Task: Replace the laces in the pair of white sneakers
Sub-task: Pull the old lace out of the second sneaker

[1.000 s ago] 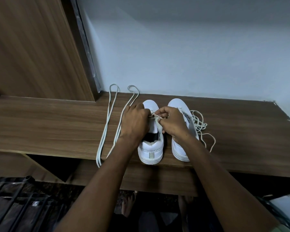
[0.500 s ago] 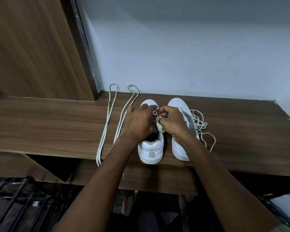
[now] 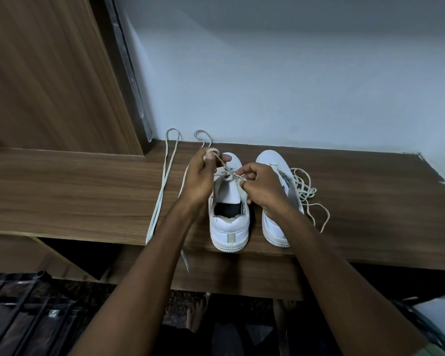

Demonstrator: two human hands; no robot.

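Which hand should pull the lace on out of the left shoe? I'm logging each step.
Probably the left hand: it already pinches the lace, raised off the left shoe. The right hand grips at the eyelets, steadying.

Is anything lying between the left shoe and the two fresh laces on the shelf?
Only the left hand, pulling the old lace out of the left shoe, hangs above that gap. The shelf between shoe and fresh laces looks bare.
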